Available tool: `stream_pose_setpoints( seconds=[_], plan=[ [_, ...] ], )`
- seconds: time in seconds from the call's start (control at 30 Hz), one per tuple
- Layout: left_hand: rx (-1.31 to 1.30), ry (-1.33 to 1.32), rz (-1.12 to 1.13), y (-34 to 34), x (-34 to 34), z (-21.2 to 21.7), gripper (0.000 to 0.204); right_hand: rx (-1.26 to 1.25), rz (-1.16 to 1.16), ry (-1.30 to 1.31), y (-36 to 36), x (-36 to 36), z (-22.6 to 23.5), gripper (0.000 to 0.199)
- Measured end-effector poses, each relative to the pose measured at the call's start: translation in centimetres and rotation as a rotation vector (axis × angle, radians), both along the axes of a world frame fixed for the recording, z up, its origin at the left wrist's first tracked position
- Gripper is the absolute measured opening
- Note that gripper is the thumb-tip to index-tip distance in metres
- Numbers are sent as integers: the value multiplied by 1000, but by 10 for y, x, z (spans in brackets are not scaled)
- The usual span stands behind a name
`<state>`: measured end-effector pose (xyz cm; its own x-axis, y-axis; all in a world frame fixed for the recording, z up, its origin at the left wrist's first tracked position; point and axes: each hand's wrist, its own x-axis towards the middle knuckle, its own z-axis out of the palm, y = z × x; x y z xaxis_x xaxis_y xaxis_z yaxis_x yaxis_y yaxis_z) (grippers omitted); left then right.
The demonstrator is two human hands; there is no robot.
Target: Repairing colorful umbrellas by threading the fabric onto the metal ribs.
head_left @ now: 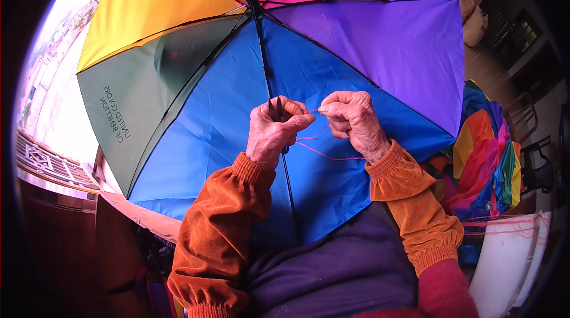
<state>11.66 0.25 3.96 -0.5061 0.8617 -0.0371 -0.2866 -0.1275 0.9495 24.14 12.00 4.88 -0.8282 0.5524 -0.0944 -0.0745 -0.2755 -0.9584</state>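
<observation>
An open multicoloured umbrella (208, 116) spreads before me, its inside and thin black ribs (341, 63) facing me. My left hand (264, 134) is closed near a rib over the blue panel. Dark thread snips (275, 108) sit in it, blades pointing up, while its thumb and forefinger press together. Orange wrapping (291, 107) covers one of its fingers. Just to the right, my right hand (357, 121) pinches a pink thread (326, 155) that runs between both hands and loops below them. Whether a needle is on the thread is too small to tell.
At the right lies a heap of rainbow-coloured cloth (493, 161). Below it stands a white board (504, 258) with pink threads across it. A black chair (537, 161) is at the far right. A metal railing (56, 164) borders the bright opening at left.
</observation>
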Motion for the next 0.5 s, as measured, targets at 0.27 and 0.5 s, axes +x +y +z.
stream_pose_setpoints(
  seconds=[0.27, 0.5],
  plan=[
    [41, -91, 96, 1, -4, -3, 15, -14, -8, 4, -3, -2, 0, 8],
    [91, -265, 94, -2, -22, -15, 16, -105, -31, 74, 10, 2, -10, 7]
  ],
)
